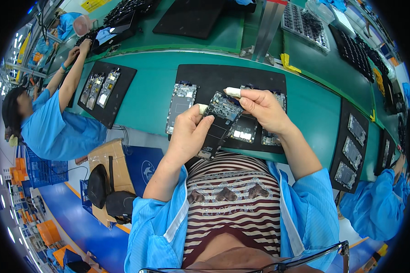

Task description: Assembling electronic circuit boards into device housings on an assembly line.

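**Circuit board held in tilt over the black mat; upper end under attention**

Landmark: the central black mat [232,73], laid on the green bench [155,82].

Position: the held circuit board [221,119] is raised over the front half of the mat, tilted, its lower end reaching past the mat's near edge. One more board [180,109] lies along the mat's left edge. Further boards [243,132] show on the mat's right half, partly hidden by the right hand; their count cannot be told.

Hands: the board is gripped along its left side by the left hand [191,132], thumb laid on the face. The upper end is met by the thumb and index finger of the right hand [266,109]; whether the edge or a small part is pinched there cannot be told. White finger covers [233,92] are worn on both index fingers.

Step (judged): two-handed handling of the board, with fine fingertip work or checking at its upper end.

Next move (judged): a steady left grip is called for, with light right-hand contact, so that the mounted components are not pressed. Clearance should be allowed above the boards on the mat.
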Available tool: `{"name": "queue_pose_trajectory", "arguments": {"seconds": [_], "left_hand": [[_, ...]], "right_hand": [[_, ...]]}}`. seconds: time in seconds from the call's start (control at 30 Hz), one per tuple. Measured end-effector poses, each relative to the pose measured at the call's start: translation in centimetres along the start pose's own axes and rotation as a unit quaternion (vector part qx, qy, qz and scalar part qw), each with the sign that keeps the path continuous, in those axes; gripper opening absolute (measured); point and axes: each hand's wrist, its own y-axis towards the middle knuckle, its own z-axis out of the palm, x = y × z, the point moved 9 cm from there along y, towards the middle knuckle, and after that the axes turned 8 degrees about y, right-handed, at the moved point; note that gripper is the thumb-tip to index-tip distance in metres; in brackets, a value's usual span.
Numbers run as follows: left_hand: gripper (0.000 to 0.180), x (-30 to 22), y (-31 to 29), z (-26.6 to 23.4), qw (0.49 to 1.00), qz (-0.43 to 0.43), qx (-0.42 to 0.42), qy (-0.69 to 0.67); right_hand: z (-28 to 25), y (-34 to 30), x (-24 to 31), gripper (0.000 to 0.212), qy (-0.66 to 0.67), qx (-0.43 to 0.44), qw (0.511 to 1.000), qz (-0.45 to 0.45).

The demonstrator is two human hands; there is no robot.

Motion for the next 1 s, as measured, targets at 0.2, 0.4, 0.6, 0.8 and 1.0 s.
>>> {"name": "queue_pose_trajectory", "arguments": {"seconds": [0.2, 0.4, 0.6, 0.8, 1.0], "left_hand": [[0.007, 0.0, -0.1, 0.3, 1.0, -0.001, 0.003, -0.015], [0.008, -0.1, -0.3, 0.4, 1.0, -0.011, 0.011, 0.023], [0.008, -1.2, -0.5, 0.6, 0.998, 0.007, -0.008, 0.063], [0.007, -1.0, -0.4, 0.6, 0.999, 0.022, -0.037, 0.02], [0.008, -1.6, -0.6, 0.7, 0.998, 0.022, -0.03, 0.053]], "right_hand": [[0.5, -0.1, 1.0, 0.033, -0.041, 0.021, 0.999, -0.026], [0.0, -0.1, -0.6, 0.03, 0.1, -0.021, 0.994, 0.034], [0.5, -0.8, 1.7, 0.031, -0.185, -0.02, 0.979, -0.086], [-0.3, -0.6, 1.2, 0.031, -0.136, -0.032, 0.987, -0.078], [-0.7, -0.5, -0.2, 0.032, 0.024, -0.006, 1.0, 0.012]]}}
